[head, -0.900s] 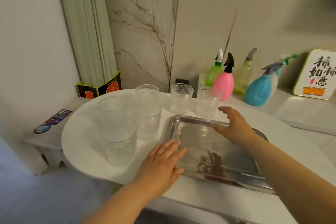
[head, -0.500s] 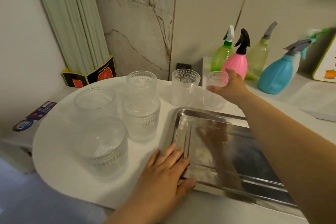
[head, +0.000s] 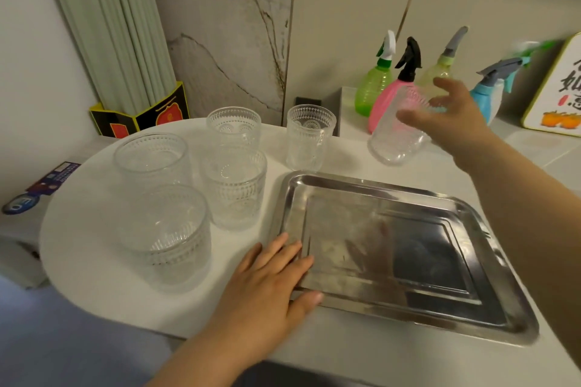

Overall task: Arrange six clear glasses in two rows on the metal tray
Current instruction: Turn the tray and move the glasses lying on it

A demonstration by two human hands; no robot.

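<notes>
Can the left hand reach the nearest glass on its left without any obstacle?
Probably yes. The left hand rests flat on the tray corner, empty, and only bare white tabletop lies between it and the nearest glass.

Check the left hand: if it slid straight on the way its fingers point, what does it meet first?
The left hand lies flat with fingertips already over the near-left rim of the metal tray. Straight on, it crosses the empty tray floor; nothing stands there. The nearest glass sits beyond the far rim, though depth is uncertain.

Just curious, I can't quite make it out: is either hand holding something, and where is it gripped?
The right hand holds a tilted clear glass near its rim. The left hand holds nothing; it lies flat on the tray corner.
</notes>
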